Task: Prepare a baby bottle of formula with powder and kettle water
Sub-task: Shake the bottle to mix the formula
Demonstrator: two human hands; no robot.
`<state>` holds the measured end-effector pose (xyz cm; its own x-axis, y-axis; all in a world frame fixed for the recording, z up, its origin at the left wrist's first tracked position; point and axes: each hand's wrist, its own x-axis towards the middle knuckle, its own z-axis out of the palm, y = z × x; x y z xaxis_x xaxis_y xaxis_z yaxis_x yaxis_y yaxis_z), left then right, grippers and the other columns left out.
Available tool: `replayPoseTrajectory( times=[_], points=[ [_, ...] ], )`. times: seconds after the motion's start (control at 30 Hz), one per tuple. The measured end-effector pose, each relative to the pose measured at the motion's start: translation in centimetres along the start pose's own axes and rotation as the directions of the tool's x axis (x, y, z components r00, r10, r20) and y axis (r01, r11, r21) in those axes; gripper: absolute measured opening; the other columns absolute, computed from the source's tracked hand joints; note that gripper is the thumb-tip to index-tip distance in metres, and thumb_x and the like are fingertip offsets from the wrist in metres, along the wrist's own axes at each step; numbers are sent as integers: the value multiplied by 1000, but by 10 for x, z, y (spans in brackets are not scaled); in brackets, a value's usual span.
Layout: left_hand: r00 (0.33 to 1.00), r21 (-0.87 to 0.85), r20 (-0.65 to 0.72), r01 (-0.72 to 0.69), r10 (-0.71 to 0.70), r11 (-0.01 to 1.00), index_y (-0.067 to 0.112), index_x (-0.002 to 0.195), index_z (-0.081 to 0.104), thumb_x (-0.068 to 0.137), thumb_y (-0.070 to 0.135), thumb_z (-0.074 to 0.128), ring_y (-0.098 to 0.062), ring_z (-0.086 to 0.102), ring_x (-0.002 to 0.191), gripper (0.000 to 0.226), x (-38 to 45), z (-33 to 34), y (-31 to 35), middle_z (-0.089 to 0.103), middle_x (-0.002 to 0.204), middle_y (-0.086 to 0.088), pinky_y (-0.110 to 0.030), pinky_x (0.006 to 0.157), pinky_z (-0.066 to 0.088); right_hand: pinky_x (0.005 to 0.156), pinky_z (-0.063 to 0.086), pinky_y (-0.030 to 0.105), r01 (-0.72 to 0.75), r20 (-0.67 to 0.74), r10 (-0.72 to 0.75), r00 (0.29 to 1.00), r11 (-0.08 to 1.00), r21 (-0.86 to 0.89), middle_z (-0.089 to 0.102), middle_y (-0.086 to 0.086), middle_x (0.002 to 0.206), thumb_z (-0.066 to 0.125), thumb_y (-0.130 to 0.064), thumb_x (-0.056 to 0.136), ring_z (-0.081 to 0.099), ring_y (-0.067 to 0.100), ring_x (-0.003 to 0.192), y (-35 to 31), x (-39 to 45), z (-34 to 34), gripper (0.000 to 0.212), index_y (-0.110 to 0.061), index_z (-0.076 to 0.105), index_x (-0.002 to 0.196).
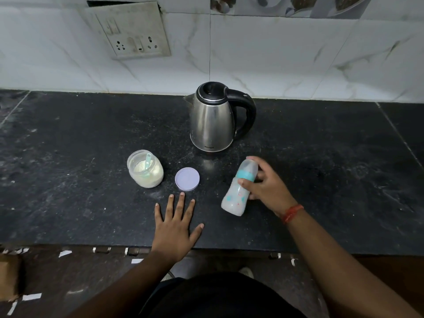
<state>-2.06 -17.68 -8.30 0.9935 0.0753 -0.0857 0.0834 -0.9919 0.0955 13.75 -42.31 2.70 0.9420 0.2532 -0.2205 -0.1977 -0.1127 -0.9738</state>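
My right hand (267,184) grips a baby bottle (238,191) with a teal collar and clear cap, held tilted just above the black counter (91,145). My left hand (176,222) lies flat on the counter, fingers spread and holding nothing. An uncapped clear jar of pale formula powder (145,169) stands to the left, with a teal scoop (148,159) stuck in it. Its lilac lid (187,179) lies on the counter beside it, just beyond my left fingertips. A steel kettle (213,120) with a black handle and closed lid stands behind, spout pointing left.
A white tiled wall rises behind the counter, with a switch and socket plate (135,35) at the upper left. The counter's front edge runs just behind my left wrist; below it is a patterned floor. A cardboard box (9,278) sits at the far lower left.
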Motion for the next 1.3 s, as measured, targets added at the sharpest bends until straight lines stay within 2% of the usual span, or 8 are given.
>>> replayPoseTrajectory(
  times=[0.13, 0.47, 0.73, 0.83, 0.97, 1.1, 1.2, 1.3],
  points=[
    [1000, -2, 7, 3, -3, 1000, 27, 162, 29, 100, 73, 17, -37, 17, 158, 78, 1, -2, 2, 24, 170, -9, -70, 121, 11, 72, 63, 38, 70, -258, -16, 966, 977, 200, 67, 9, 120, 76, -20, 91, 74, 18, 102, 1, 2, 2, 42, -49, 56, 114],
    [1000, -7, 5, 2, -2, 1000, 27, 162, 30, 100, 73, 15, -37, 16, 158, 78, 0, -3, 1, 26, 170, -10, -70, 121, 12, 70, 64, 39, -7, 57, 7, 998, 1000, 9, 68, 10, 121, 77, -16, 89, 73, 20, 104, 4, -4, 13, 53, -44, 54, 128],
    [1000, -6, 2, -1, 1, 1000, 27, 162, 29, 101, 73, 16, -36, 16, 158, 78, 0, -2, 0, 25, 170, -9, -70, 121, 11, 68, 63, 36, -12, 70, 12, 997, 1000, -3, 69, 5, 116, 78, -15, 88, 73, 21, 103, 12, -11, 14, 56, -49, 54, 126],
    [1000, 5, 7, 4, -4, 1000, 27, 162, 28, 101, 73, 16, -36, 15, 158, 78, 1, -3, 2, 24, 170, -9, -70, 121, 12, 73, 63, 37, 32, -210, 1, 978, 988, 152, 66, 6, 122, 75, -19, 92, 73, 17, 103, 14, -8, 11, 50, -38, 50, 131],
    [1000, -5, -2, -1, 1, 1000, 27, 162, 29, 101, 73, 15, -36, 16, 158, 78, 0, -3, 1, 25, 170, -9, -70, 121, 12, 70, 64, 42, -9, 71, 12, 997, 999, -49, 69, 10, 118, 79, -16, 87, 73, 24, 101, 10, -8, 12, 58, -41, 53, 132],
    [1000, 3, 1, 4, -4, 1000, 27, 162, 29, 100, 73, 14, -36, 16, 158, 78, 0, -4, 3, 24, 170, -9, -70, 122, 11, 71, 64, 38, 36, -211, 2, 977, 984, 174, 67, 8, 119, 75, -19, 91, 74, 18, 102, 4, -2, 7, 49, -34, 52, 131],
    [1000, 0, 0, 1, -1, 1000, 27, 162, 30, 100, 73, 16, -37, 16, 158, 78, -1, -3, 1, 25, 170, -9, -70, 122, 11, 67, 63, 36, -40, 118, 46, 992, 998, -58, 68, 10, 117, 80, -17, 86, 74, 18, 100, 4, -4, 11, 59, -43, 54, 133],
    [1000, 3, 7, 11, -11, 1000, 28, 162, 28, 101, 73, 15, -36, 16, 158, 77, 0, -4, 3, 25, 170, -9, -69, 122, 10, 71, 64, 39, 0, -132, 8, 991, 998, 59, 69, 9, 117, 79, -20, 88, 74, 19, 100, 3, -2, 10, 56, -37, 52, 135]
  ],
)
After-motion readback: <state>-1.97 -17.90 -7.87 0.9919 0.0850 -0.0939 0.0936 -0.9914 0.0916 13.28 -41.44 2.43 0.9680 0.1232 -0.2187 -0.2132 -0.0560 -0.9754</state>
